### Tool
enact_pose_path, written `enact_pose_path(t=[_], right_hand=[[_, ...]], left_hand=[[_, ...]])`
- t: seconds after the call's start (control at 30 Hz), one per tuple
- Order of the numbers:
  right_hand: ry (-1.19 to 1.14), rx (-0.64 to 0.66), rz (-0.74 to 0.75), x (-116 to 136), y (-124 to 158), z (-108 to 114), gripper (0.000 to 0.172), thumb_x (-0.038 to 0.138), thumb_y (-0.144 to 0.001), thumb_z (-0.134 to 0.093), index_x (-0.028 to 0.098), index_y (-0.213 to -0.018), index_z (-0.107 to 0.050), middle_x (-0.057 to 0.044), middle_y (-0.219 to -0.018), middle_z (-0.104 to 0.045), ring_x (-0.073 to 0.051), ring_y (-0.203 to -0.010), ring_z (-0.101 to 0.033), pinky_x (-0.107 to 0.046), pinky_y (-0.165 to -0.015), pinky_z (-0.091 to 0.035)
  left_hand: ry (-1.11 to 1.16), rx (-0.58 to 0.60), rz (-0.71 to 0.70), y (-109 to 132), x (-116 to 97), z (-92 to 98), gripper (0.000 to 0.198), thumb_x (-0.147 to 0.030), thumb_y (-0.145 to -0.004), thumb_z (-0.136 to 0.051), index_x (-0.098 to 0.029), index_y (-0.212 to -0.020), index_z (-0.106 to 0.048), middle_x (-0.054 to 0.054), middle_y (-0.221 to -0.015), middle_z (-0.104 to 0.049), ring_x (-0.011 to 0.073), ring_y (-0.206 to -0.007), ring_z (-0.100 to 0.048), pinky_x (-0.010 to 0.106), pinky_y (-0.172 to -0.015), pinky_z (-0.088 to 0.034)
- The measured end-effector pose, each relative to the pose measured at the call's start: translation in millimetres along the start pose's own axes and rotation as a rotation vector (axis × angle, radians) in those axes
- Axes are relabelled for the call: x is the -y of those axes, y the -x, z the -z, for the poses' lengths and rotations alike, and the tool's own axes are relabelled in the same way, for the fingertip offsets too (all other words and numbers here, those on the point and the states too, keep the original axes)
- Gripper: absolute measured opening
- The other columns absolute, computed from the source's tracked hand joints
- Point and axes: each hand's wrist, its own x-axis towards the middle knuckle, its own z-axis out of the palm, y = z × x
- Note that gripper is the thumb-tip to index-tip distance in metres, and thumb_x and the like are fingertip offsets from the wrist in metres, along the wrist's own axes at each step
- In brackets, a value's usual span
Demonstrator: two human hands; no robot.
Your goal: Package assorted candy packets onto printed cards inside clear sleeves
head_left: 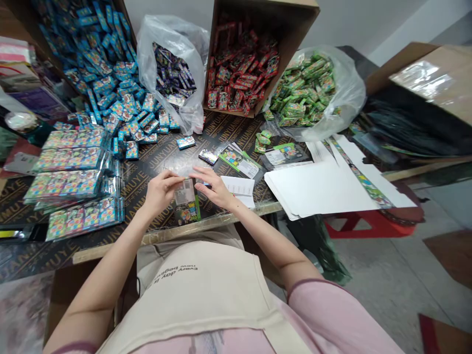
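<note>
A flat printed packet [188, 209] with black and green artwork and a clear window lies at the table's front edge. My left hand [160, 189] pinches its upper left edge between thumb and fingers. Over the packet's upper right side my right hand [216, 189] reaches with fingers stretched and apart. A bit of a blue box shows beneath those fingers, mostly hidden. Just beyond are a small purple box [208, 156] and a small blue box [185, 142]. White printed sheets [239, 186] lie right of my right hand, with another flat packet [241, 162] behind them.
Stacked filled packs [73, 182] stand on the left. Behind are a heap of blue boxes [125, 105], a bag of purple boxes [173, 73], a carton of red boxes [241, 73] and a bag of green boxes [308, 91]. White cards [320, 189] overhang the right front edge.
</note>
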Motion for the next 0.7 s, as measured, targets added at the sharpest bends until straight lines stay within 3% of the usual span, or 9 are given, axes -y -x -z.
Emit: enact_pose_path(t=[0.07, 0.13, 0.2, 0.27, 0.37, 0.43, 0.57, 0.7], right_hand=[[0.115, -0.033, -0.05, -22.6, 9.7, 21.6, 0.052, 0.05, -0.089, -0.055, 0.024, -0.133, -0.054, -0.01, -0.145, -0.048, -0.025, -0.136, -0.041, -0.043, -0.114, -0.03], [0.256, -0.102, -0.165, -49.8, 23.6, 48.0, 0.059, 0.048, -0.083, -0.064, 0.023, -0.135, -0.052, -0.012, -0.142, -0.051, -0.028, -0.134, -0.042, -0.048, -0.114, -0.028], [0.39, -0.17, -0.322, -76.6, 40.2, 73.1, 0.054, 0.043, -0.074, -0.072, 0.022, -0.123, -0.062, -0.014, -0.128, -0.062, -0.034, -0.126, -0.048, -0.058, -0.109, -0.027], [0.418, -0.206, -0.439, -96.9, 55.8, 91.7, 0.042, 0.038, -0.067, -0.076, 0.019, -0.105, -0.071, -0.013, -0.107, -0.071, -0.035, -0.112, -0.057, -0.063, -0.102, -0.03], [0.366, -0.237, -0.475, -107.7, 68.8, 105.3, 0.019, 0.033, -0.069, -0.072, 0.018, -0.079, -0.073, -0.009, -0.081, -0.073, -0.028, -0.086, -0.065, -0.055, -0.094, -0.04], [0.353, -0.283, -0.449, -101.2, 67.3, 108.3, 0.016, 0.034, -0.074, -0.066, 0.02, -0.076, -0.072, -0.007, -0.081, -0.073, -0.025, -0.084, -0.064, -0.048, -0.09, -0.045], [0.303, -0.39, -0.294, -65.5, 48.2, 108.5, 0.017, 0.037, -0.081, -0.062, 0.023, -0.081, -0.072, -0.005, -0.086, -0.072, -0.024, -0.089, -0.063, -0.043, -0.091, -0.044], [0.16, -0.361, -0.215, -25.5, 29.0, 100.8, 0.015, 0.036, -0.082, -0.065, 0.024, -0.081, -0.072, -0.003, -0.083, -0.071, -0.022, -0.084, -0.063, -0.04, -0.087, -0.046]], left_hand=[[-0.024, -0.031, 0.095, -5.7, 26.4, -5.6, 0.022, -0.032, -0.081, -0.058, -0.022, -0.089, -0.076, 0.006, -0.082, -0.067, 0.0189, -0.075, -0.062, 0.03, -0.072, -0.048], [-0.024, -0.023, 0.225, -10.8, 55.2, -10.0, 0.018, -0.03, -0.075, -0.061, -0.021, -0.082, -0.075, 0.006, -0.078, -0.067, 0.0211, -0.075, -0.062, 0.033, -0.074, -0.048], [-0.024, 0.002, 0.305, -14.4, 76.9, -14.5, 0.012, -0.026, -0.069, -0.064, -0.021, -0.074, -0.073, 0.006, -0.073, -0.067, 0.0238, -0.076, -0.062, 0.036, -0.077, -0.048], [-0.027, 0.005, 0.316, -17.0, 84.6, -21.5, 0.006, -0.022, -0.066, -0.067, -0.02, -0.07, -0.071, 0.007, -0.072, -0.066, 0.0271, -0.081, -0.061, 0.042, -0.083, -0.047], [0.001, -0.011, 0.28, -20.7, 68.8, -40.2, 0.01, -0.02, -0.067, -0.07, -0.017, -0.076, -0.071, 0.011, -0.087, -0.068, 0.0319, -0.098, -0.058, 0.05, -0.095, -0.041], [0.06, 0.007, 0.249, -23.3, 46.1, -57.4, 0.016, -0.023, -0.07, -0.071, -0.016, -0.084, -0.071, 0.012, -0.097, -0.068, 0.0308, -0.101, -0.059, 0.049, -0.096, -0.042], [0.249, 0.057, 0.204, -27.8, -4.2, -88.2, 0.028, -0.037, -0.074, -0.072, -0.018, -0.094, -0.065, 0.007, -0.096, -0.07, 0.0214, -0.089, -0.065, 0.037, -0.083, -0.052], [0.633, -0.055, 0.269, -29.5, -39.5, -94.7, 0.041, -0.036, -0.063, -0.081, -0.02, -0.088, -0.052, 0.001, -0.08, -0.067, 0.0167, -0.076, -0.066, 0.031, -0.075, -0.053]])
